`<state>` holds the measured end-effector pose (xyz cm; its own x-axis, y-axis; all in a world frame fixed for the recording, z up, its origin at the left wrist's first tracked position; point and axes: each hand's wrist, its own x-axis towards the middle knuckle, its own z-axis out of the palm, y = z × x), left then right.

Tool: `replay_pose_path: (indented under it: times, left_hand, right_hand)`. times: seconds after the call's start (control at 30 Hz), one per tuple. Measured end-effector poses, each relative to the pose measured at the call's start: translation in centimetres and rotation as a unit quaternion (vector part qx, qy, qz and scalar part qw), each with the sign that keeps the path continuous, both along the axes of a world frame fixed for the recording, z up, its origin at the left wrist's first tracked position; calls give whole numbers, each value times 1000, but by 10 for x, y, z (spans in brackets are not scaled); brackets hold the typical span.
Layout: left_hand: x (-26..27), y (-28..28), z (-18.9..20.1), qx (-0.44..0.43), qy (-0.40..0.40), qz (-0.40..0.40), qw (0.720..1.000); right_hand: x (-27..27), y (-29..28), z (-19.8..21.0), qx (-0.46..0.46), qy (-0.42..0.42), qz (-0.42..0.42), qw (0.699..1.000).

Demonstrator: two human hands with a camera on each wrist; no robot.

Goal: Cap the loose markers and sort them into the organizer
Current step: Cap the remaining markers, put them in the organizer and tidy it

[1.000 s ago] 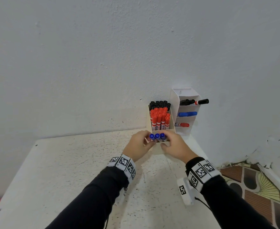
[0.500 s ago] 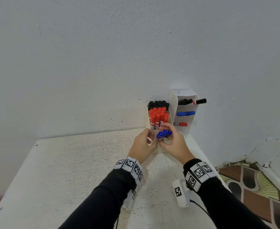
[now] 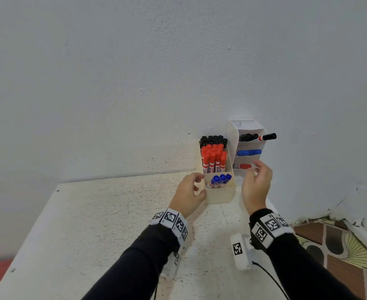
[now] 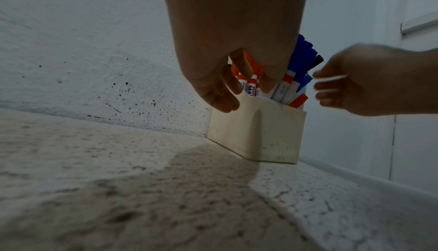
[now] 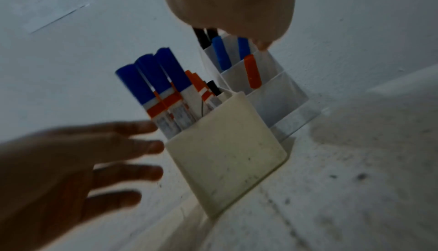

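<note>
A cream organizer box (image 3: 220, 194) stands at the table's far right, against the wall. Three blue-capped markers (image 3: 220, 179) lean in its front compartment, with red-capped markers (image 3: 214, 156) behind them and black-capped ones (image 3: 214, 139) at the back. My left hand (image 3: 196, 186) is by the box's front left corner, fingers relaxed and holding nothing; the right wrist view shows these fingers (image 5: 132, 148) spread beside the box (image 5: 225, 152). My right hand (image 3: 257, 173) hovers open to the right of the box, palm turned inward. In the left wrist view the blue markers (image 4: 302, 54) stick up past my palm.
A white tiered holder (image 3: 232, 135) stands right of the box, against the wall, with black, blue and red markers lying in its shelves. The speckled white table (image 3: 113, 213) ends just right of my right wrist, above a patterned tile floor (image 3: 340, 252).
Both hands were holding the blue markers over the front compartment. They have let go: the markers now lean in the compartment, my left hand drew back left and my right hand moved right and up.
</note>
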<state>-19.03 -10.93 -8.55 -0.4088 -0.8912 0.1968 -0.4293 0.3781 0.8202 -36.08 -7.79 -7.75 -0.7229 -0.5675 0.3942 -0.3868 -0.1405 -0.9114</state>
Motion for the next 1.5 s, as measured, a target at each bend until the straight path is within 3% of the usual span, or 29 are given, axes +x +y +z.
replay_pose_path:
  times: [0.13, 0.23, 0.4, 0.47, 0.67, 0.8, 0.87, 1.0, 1.13, 1.3, 1.5]
  left_hand:
    - [-1, 0, -2, 16, -15, -8, 1000]
    - [-4, 0, -2, 42, -14, -3, 999]
    - [-12, -1, -4, 116, 6, 1, 993]
    - [-14, 0, -4, 134, 19, -8, 991]
    - [-22, 5, -5, 127, 57, -3, 990]
    - [-21, 7, -4, 118, 61, -4, 991]
    - [-20, 7, -4, 120, 64, -5, 991]
    - [-19, 8, -2, 117, 63, -7, 991]
    - [-18, 9, -1, 115, 57, -9, 992]
    - [-18, 9, 1, 125, 58, -4, 990]
    - [-18, 10, 3, 122, 59, -3, 991]
  right_hand:
    - [-10, -14, -2, 87, 9, 55, 995]
    - [-12, -16, -2, 89, 11, 62, 994]
    - [-20, -16, 2, 38, 9, -48, 998]
    - [-25, -18, 6, 24, 11, -16, 1000]
    - [-25, -25, 14, 16, 81, 43, 996]
    - [-24, -26, 14, 22, 84, 51, 995]
    - [-24, -25, 14, 19, 78, 39, 996]
    - [-28, -23, 20, -47, 80, -66, 993]
    - [-41, -32, 34, -25, 25, -10, 999]
    - [-40, -33, 35, -38, 122, -22, 992]
    - [-35, -35, 33, -44, 97, -13, 994]
